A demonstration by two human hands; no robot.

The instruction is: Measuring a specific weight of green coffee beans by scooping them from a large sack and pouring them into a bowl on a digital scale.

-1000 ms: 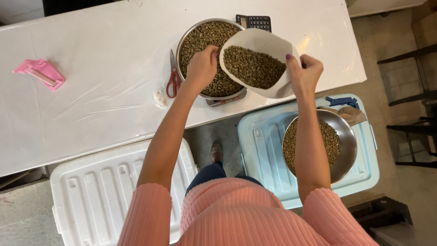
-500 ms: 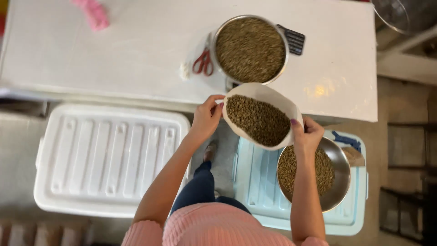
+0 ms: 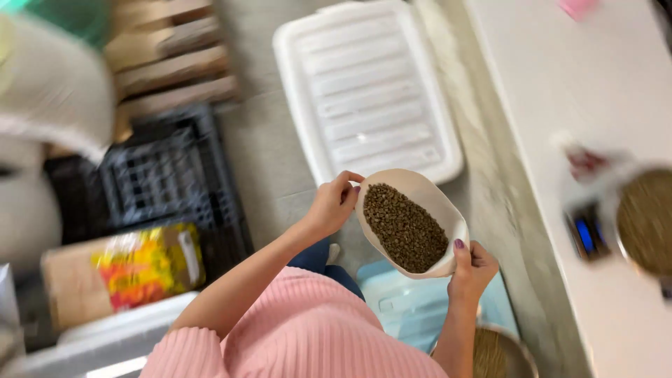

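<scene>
Together we hold the white scoop-shaped bowl (image 3: 420,203) of brown pellets (image 3: 404,227) above the floor: our left hand (image 3: 330,206) grips its upper rim, our right hand (image 3: 472,269) clasps its lower end. Below it lies a pale blue bin lid (image 3: 413,304); a white bin lid (image 3: 367,91) lies beyond, beside the white table (image 3: 581,84).

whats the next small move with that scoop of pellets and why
Probably keep the white scoop level and steady. It is heaped with brown pellets and held in mid-air over the floor, left hand at one rim, right hand at the other, away from the metal bowl below, so a tilt would likely spill them.
</scene>
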